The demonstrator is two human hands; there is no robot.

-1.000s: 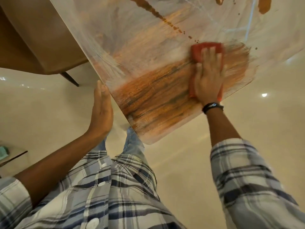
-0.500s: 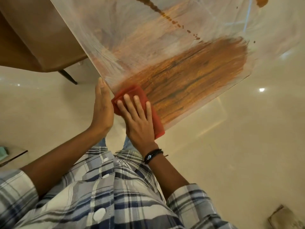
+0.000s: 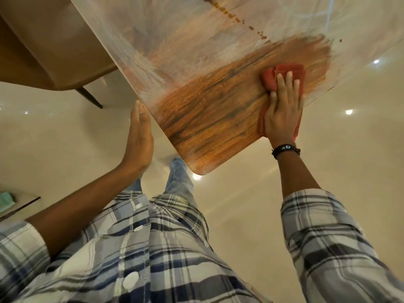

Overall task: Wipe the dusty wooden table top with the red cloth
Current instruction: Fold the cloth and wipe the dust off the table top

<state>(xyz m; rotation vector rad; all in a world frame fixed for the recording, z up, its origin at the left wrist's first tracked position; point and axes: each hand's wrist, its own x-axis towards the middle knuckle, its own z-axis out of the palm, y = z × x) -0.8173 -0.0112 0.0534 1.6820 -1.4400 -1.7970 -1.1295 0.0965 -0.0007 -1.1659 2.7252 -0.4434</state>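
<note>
while pressing cloth (image 3: 282, 72) flat under right hand (image 3: 282, 112), fingers (image 3: 288, 82) spread, at counter (image 3: 207, 119) three o'clock; left hand (image 3: 138, 138) open, steadying edge.

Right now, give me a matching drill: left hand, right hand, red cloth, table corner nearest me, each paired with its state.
1 left hand
2 right hand
3 red cloth
4 table corner

a wiped, bare wood grain
b pressed flat on the cloth
c open, at the table edge
d spread under a palm

Pairs: 1-c, 2-b, 3-d, 4-a
</note>
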